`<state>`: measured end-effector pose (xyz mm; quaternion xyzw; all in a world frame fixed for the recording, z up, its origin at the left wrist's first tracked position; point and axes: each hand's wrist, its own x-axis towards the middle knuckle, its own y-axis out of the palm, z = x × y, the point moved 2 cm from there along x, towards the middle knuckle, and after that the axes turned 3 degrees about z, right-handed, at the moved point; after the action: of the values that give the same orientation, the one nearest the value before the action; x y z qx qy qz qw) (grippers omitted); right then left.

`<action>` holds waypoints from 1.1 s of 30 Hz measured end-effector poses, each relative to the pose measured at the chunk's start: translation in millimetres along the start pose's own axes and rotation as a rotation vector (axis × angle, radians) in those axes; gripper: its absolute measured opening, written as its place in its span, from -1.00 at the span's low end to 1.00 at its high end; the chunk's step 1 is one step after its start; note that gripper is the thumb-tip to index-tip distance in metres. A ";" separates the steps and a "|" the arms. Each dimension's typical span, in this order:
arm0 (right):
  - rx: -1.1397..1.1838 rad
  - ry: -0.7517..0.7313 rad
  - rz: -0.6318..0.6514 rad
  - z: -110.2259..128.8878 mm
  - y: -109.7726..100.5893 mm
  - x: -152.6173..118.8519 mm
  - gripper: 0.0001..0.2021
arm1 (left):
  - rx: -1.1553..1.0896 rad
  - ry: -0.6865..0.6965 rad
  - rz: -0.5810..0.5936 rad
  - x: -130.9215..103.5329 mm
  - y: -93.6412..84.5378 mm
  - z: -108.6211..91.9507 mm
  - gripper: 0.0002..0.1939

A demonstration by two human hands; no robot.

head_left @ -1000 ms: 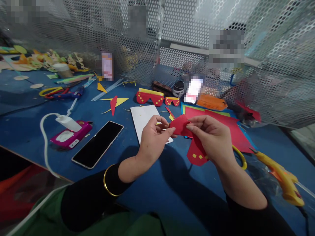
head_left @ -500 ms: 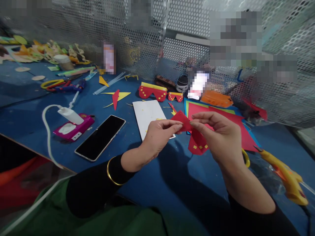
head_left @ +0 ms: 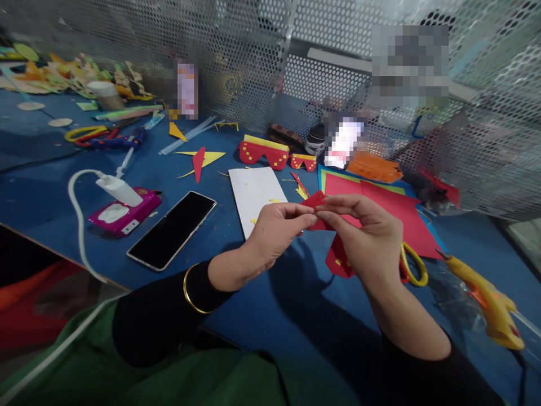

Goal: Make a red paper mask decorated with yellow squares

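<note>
Above the blue table a red paper cutout (head_left: pixel 336 262) with small yellow squares is held between both hands. My left hand (head_left: pixel 273 234) pinches its upper left part between thumb and forefinger. Close beside it, my right hand (head_left: pixel 369 237) grips the same cutout with thumb and fingertips and covers much of it. The lower part hangs beneath my right palm. A white sheet (head_left: pixel 253 189) with yellow scraps lies behind my left hand. Farther back are a large red paper mask shape with yellow trim (head_left: pixel 264 152) and a smaller matching one (head_left: pixel 303 162).
A black phone (head_left: pixel 173 230) and a magenta power adapter (head_left: pixel 127 211) lie left. To the right are red paper sheets (head_left: pixel 391 211), yellow-handled scissors (head_left: pixel 416 270) and a yellow glue gun (head_left: pixel 477 287). Perforated metal mesh (head_left: pixel 329 79) stands along the back.
My right hand has shifted slightly left, closer to my left fingertips, and the red cutout has tilted. More of the scissors handle shows beside my right wrist.
</note>
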<state>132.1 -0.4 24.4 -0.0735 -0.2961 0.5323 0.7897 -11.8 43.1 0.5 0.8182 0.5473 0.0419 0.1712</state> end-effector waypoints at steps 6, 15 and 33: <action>-0.085 -0.107 -0.076 2.1 -6.7 1.1 -0.87 | 0.020 0.081 -0.017 0.9 0.4 -1.0 -0.91; -0.230 -0.235 0.000 7.1 -12.1 4.9 -0.95 | 0.080 0.190 0.014 -1.7 1.9 -4.9 -0.97; -0.221 -0.232 0.013 5.6 -5.4 3.3 -0.91 | 0.169 0.198 0.029 -3.5 1.3 -6.3 -0.94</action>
<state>134.3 -0.9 32.6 -0.0999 -0.4415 0.5065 0.7339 -13.7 40.9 7.1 0.8293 0.5512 0.0787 0.0463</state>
